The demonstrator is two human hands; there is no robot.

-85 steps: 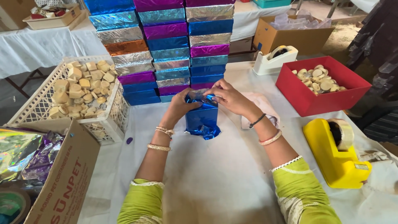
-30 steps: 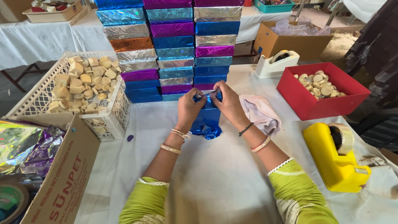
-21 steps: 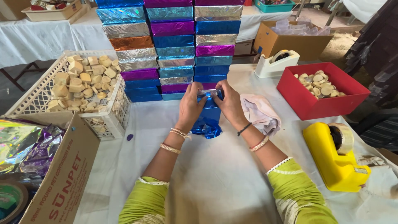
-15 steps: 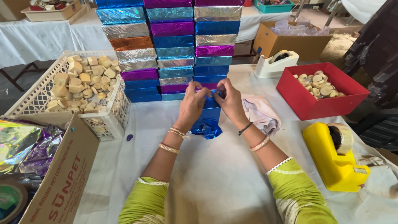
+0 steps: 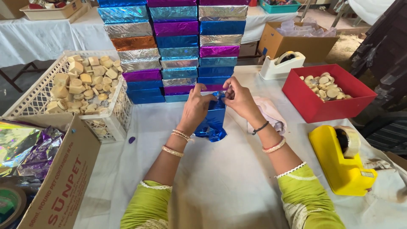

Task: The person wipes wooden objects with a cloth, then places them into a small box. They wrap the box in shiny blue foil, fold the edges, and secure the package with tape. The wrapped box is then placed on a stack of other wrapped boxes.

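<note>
Two hands fold blue foil around a small block at the middle of a white-clothed table.

Nearest, a brown cardboard box of crinkled foil sheets sits at the left edge and a yellow tape dispenser at the right. Between them, the left hand and right hand meet over the blue foil parcel, which stands upright on the table; both sets of fingers are curled and pinched on its top edge, though the exact grip is probably hidden by the foil. A pink cloth lies just right. Farther off stand a white crate of pale blocks, a red bin, a white tape dispenser and a stack of foil-wrapped boxes.
</note>
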